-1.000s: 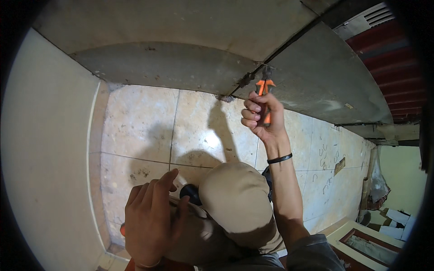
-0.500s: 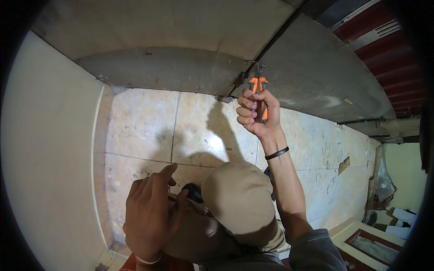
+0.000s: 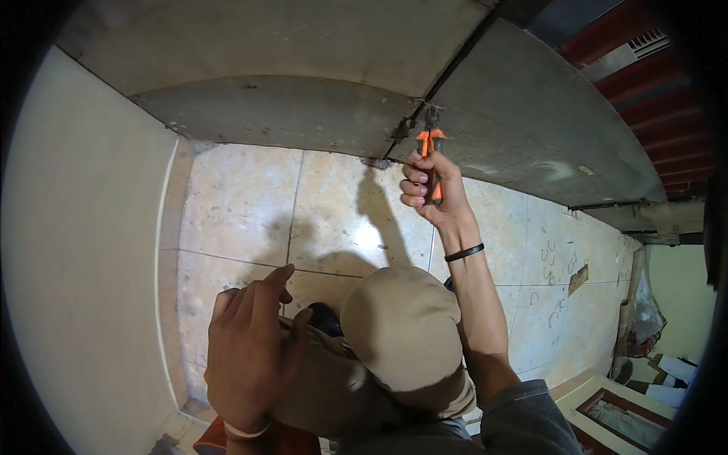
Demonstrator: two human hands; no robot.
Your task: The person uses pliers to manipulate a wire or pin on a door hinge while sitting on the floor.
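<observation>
Barely changed: right-hand grip [image 3: 449,186] still wrapped round the orange-handled pliers [image 3: 428,140], jaws just beside the dark panel seam [image 3: 462,54], left hand [image 3: 246,356] loose and empty, so work's holding at that spot.

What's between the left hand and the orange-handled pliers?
In the head view, tiled floor, partly shadowed, shows between the left hand and the pliers; at the far end, the right hand is wrapped around the pliers.
</observation>
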